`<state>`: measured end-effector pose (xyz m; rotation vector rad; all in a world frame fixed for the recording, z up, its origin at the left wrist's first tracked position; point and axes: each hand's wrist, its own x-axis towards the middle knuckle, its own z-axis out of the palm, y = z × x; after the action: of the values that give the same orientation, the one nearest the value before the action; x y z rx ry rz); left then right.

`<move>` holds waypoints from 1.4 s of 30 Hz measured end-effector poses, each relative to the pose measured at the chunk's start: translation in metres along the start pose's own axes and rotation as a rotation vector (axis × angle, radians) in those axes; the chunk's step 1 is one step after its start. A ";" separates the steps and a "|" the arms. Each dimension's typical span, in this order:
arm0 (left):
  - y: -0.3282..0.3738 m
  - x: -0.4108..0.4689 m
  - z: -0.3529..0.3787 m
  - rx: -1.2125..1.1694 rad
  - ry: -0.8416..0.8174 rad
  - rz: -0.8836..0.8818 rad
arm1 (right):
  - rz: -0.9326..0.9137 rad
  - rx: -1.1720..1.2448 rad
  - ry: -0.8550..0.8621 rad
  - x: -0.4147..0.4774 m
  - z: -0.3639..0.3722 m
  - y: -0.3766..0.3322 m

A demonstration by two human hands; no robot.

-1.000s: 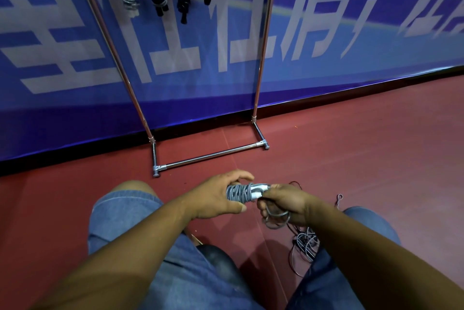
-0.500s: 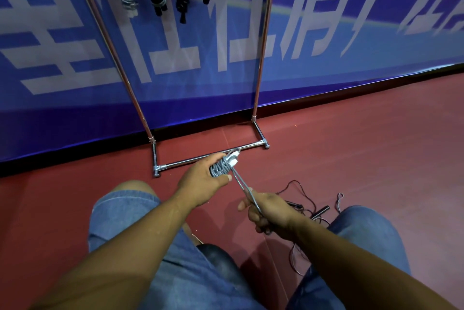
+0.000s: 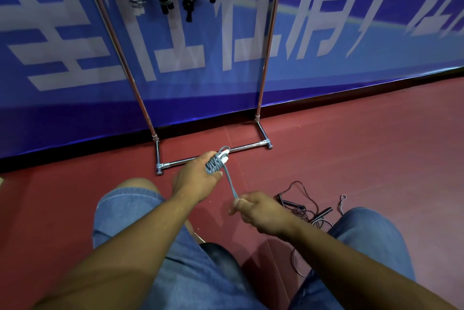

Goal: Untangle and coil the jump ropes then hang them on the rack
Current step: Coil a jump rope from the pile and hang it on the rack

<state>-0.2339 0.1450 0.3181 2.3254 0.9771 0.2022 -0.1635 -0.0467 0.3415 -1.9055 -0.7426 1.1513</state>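
we see the left hand, grip wrapped round the coiled grey rope above the floor, before the rack; right hand grip pinches its loose tail taut. rope looks light, soft, springy: we'd hold the bundle's middle. banner shows big white characters, cropped, unreadable.

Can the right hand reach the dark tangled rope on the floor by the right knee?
Probably not yet: the right hand pinches the grey rope, taut from its coil in the left hand. The tangled rope lies close beside it, with nothing between.
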 end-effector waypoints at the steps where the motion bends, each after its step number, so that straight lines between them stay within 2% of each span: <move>1: 0.001 -0.001 0.001 0.027 0.003 -0.001 | -0.025 -0.102 0.017 -0.001 0.001 -0.006; 6: 0.001 0.000 0.003 0.093 0.020 -0.011 | -0.113 -0.527 0.019 -0.008 -0.004 -0.024; 11: 0.004 0.000 0.004 0.155 0.007 0.022 | -0.212 -0.840 0.035 -0.014 -0.003 -0.034; 18: 0.016 -0.014 0.004 0.478 -0.002 0.320 | -0.372 -1.094 0.071 -0.025 -0.020 -0.060; 23: 0.028 -0.014 -0.006 0.522 -0.047 0.490 | -0.388 -0.904 0.212 -0.011 -0.057 -0.064; 30: 0.031 -0.017 -0.003 0.445 -0.155 0.654 | -0.183 -0.372 0.305 0.009 -0.080 -0.052; 33: 0.030 -0.019 -0.002 0.401 -0.184 0.676 | -0.091 -0.189 0.321 0.013 -0.082 -0.039; 42: 0.029 -0.027 0.003 0.163 -0.183 0.630 | 0.078 0.086 0.215 0.019 -0.081 -0.003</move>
<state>-0.2349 0.1087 0.3356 2.6819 0.1541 0.1566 -0.0830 -0.0558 0.3592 -1.9618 -0.4977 0.9887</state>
